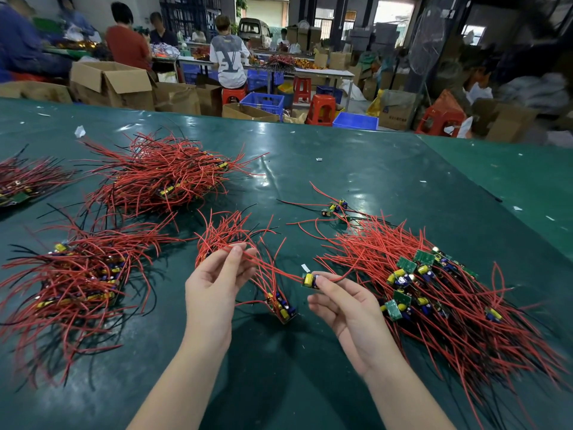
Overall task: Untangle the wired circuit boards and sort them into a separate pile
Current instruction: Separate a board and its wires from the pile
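Pinching a small circuit board [310, 281] between thumb and fingertips, the right hand [344, 308] holds it up just above the green table cover [341, 169], yellow component facing the camera. Red wires [273, 270] run from that board straight across to the left hand [214, 285], and the left is gripping them too, thumb and forefinger closed on a small bunch of red leads that fans out above the knuckles. Between the two hands a little cluster of boards [281, 307] sits low, its wires rising into that same held bunch, so it's all one tangle for now.

Off to the right lies the big heap [434, 290], green boards with yellow and blue parts jumbled among long red wires. On the left there's a second pile [74, 280], boards buried under red and black leads, and a taller mound [161, 178] sits farther back. A few loose boards [336, 208] lie alone beyond the right hand. Across the aisle, people work at other tables among cardboard boxes [111, 83], red stools [321, 108] and blue crates [262, 102].
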The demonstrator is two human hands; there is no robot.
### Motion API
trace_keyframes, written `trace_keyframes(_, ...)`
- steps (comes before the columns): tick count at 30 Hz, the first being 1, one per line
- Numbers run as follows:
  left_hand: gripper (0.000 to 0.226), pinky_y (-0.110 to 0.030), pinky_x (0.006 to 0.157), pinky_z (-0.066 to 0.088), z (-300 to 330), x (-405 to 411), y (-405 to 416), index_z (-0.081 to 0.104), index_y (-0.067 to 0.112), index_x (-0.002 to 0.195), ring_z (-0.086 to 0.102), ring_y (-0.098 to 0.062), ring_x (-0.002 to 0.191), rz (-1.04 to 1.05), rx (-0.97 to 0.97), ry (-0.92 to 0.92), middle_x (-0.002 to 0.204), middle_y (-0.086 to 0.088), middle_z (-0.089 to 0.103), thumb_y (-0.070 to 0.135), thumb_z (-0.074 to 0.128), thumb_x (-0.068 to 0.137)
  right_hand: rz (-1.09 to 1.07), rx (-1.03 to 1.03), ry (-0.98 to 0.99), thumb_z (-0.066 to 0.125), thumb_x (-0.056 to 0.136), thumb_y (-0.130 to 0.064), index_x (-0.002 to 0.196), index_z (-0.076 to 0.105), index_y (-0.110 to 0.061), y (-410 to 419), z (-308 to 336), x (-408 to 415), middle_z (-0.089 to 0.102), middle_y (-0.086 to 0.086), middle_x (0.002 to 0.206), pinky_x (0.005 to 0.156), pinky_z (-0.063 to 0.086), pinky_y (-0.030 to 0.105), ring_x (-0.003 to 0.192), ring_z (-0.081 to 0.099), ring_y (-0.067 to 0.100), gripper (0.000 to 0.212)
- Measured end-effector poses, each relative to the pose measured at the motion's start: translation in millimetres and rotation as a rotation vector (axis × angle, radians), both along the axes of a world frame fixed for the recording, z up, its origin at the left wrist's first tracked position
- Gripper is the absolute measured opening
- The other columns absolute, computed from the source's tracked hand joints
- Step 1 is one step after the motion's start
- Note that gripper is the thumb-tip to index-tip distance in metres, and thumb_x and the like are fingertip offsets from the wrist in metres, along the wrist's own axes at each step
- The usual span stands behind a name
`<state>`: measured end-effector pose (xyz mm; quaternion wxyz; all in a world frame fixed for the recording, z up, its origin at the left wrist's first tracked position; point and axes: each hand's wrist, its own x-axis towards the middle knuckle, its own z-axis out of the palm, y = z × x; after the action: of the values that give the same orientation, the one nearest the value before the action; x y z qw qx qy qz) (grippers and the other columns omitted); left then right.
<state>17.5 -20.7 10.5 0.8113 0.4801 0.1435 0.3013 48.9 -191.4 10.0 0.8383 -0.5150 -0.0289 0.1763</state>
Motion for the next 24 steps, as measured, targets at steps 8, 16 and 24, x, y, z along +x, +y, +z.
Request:
trace_keyframes(8,0.012,-0.02,0.067,0.055,1,-1,-11,0.065,0.005,0.098,0.069,-0.011,0.072,-0.226,-0.045,0.028,0.087,-0.008,0.074,0.008,0.058,0.088,-0.007,-0.032,-0.038,0.076,0.063,-0.023,0.087,0.078,-0.011,1,-2,0,0.073,0.007,0.089,0.063,0.055,0.021,0.068,0.068,0.014,0.027)
trace_keyframes(16,0.02,-0.019,0.07,0.054,-4,-6,-18,0.068,0.006,0.095,0.072,-0.017,0.085,-0.379,0.057,0.084,0.091,-0.013,0.075,0.006,0.069,0.075,-0.003,-0.043,-0.04,0.075,0.065,-0.023,0.088,0.078,-0.009,1,-3,0,0.073,0.01,0.09,0.063,0.054,0.022,0.068,0.067,0.015,0.027)
trace_keyframes(24,0.02,-0.019,0.066,0.055,-5,-5,-18,0.07,0.006,0.088,0.072,-0.017,0.078,-0.377,-0.129,0.066,0.089,-0.016,0.074,0.006,0.071,0.067,0.039,-0.006,-0.042,0.078,0.063,-0.021,0.088,0.077,-0.009,2,-2,-1,0.072,0.007,0.086,0.062,0.054,0.021,0.064,0.065,0.013,0.028)
